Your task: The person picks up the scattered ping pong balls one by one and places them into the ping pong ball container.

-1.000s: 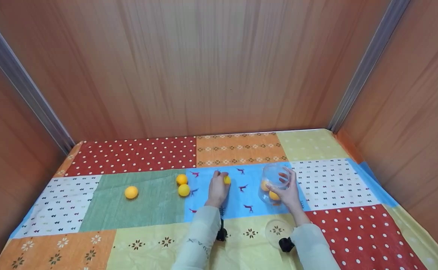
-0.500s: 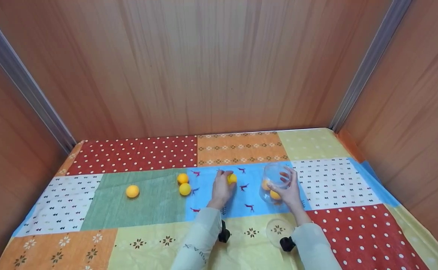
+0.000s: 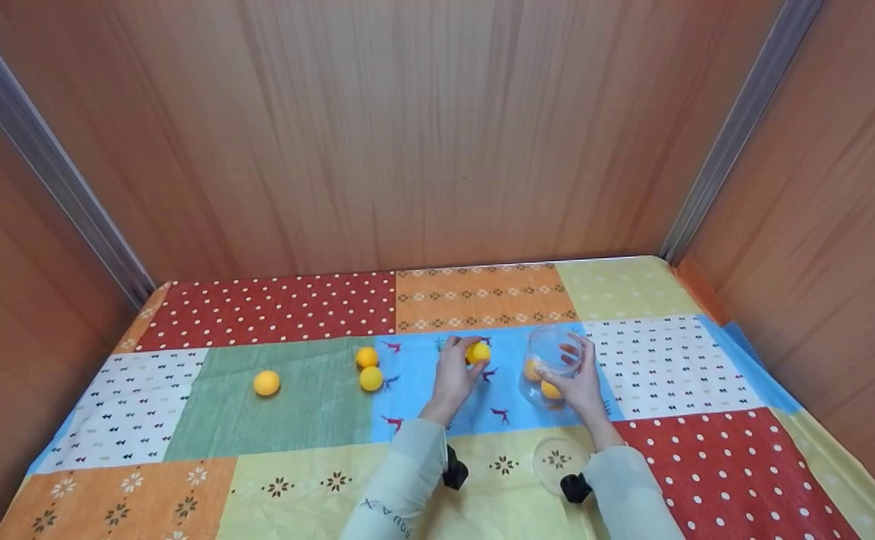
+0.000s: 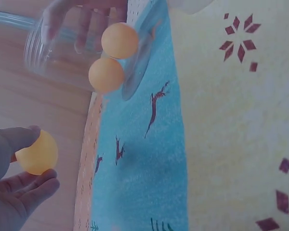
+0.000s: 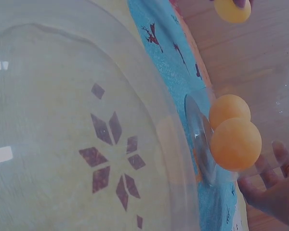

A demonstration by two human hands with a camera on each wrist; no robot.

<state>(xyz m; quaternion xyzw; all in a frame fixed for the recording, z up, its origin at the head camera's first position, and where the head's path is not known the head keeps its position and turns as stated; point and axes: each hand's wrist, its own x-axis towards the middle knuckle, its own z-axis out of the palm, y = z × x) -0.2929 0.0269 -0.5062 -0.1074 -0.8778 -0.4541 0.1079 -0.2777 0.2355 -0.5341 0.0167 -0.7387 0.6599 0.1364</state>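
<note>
My left hand (image 3: 455, 379) pinches a yellow ping-pong ball (image 3: 478, 352) between thumb and fingers, a little to the left of a clear jar (image 3: 549, 341). In the left wrist view that ball (image 4: 41, 154) shows between the fingertips. My right hand (image 3: 581, 379) grips the side of the jar, which stands on the blue patch of the cloth. Two orange balls (image 5: 236, 144) lie at the bottom of the jar, seen through its wall. The jar's mouth faces up, with no cover on it.
Two more balls, one orange (image 3: 367, 357) and one yellow (image 3: 371, 379), lie together left of the left hand. Another orange ball (image 3: 266, 383) sits farther left on the green patch. A clear round lid (image 3: 557, 459) lies near the right wrist. Wooden panels (image 3: 437, 135) enclose the table.
My left hand has lifted the yellow ball and carried it right, toward the jar. The right hand has kept its grip on the jar, which has hardly moved.
</note>
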